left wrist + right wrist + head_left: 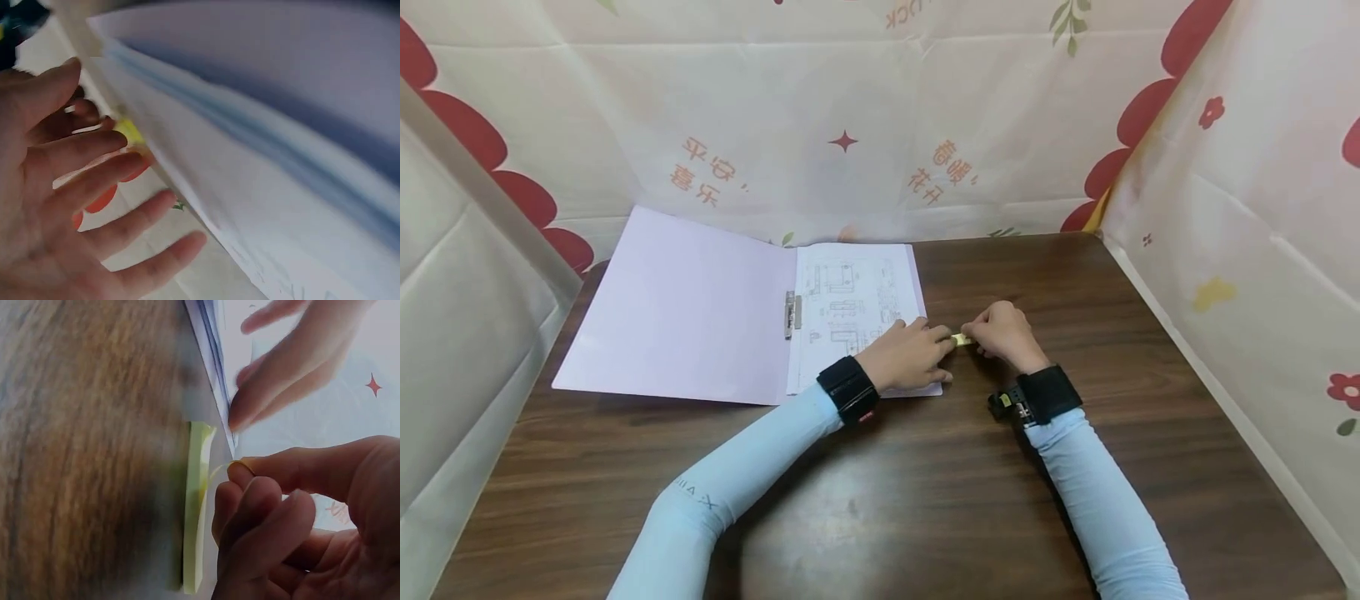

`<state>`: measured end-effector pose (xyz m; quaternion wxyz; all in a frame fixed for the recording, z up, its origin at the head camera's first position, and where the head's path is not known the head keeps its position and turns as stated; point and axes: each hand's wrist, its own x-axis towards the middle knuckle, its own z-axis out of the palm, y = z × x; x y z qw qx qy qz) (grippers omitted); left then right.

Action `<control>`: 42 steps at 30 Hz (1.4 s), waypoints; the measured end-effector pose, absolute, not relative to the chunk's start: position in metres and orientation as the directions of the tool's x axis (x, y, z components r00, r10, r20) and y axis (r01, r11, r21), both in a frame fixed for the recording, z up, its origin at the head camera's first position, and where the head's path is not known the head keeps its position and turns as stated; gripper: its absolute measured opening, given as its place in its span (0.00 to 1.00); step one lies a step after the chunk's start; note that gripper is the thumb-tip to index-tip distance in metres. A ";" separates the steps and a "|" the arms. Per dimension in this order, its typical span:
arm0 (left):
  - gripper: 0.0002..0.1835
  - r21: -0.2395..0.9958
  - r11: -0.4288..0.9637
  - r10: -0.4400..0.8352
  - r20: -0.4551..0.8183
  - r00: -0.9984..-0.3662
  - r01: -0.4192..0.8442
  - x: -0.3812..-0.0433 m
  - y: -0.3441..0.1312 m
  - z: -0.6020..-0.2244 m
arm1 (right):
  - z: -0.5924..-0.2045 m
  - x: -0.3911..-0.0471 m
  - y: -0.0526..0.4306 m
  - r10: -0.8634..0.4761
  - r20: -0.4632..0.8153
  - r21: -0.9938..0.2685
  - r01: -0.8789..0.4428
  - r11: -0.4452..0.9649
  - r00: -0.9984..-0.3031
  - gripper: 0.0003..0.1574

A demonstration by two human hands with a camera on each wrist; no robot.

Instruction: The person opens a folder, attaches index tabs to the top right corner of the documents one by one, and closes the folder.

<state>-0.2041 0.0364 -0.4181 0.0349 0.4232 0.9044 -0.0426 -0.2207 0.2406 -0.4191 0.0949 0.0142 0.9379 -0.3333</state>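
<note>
Yellow paper from a pad of sticky notes [194, 537] is pinched in my right hand [1004, 335], thumb and fingers closed on the curling top sheet. The pad lies flat on the brown worktop [865, 517], just beside the right edge of a lilac folder [677, 308]. My left hand [908, 354] points toward it with long, spread fingers, holding nothing; I cannot tell whether they touch the white sheets [823, 325] beneath. Those sheets carry line drawings and lie in the open folder, next to its metal clip [789, 315]. Behind the worktop hangs pale cloth [842, 100] with red prints.
</note>
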 end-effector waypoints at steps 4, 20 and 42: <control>0.34 -0.081 0.630 0.762 -0.125 -0.635 0.772 -0.208 0.043 -0.427 | -0.418 -0.218 0.239 -0.039 -0.188 -0.624 0.089 0.776 -0.981 0.21; 0.32 -0.137 0.645 0.741 -0.128 -0.659 0.752 -0.205 0.051 -0.424 | -0.407 -0.221 0.257 0.024 -0.164 -0.670 0.130 0.731 -0.986 0.13; 0.31 -0.145 0.666 0.708 -0.187 -0.681 0.732 -0.200 0.058 -0.414 | -0.425 -0.224 0.268 0.042 -0.082 -0.524 0.079 0.848 -0.996 0.06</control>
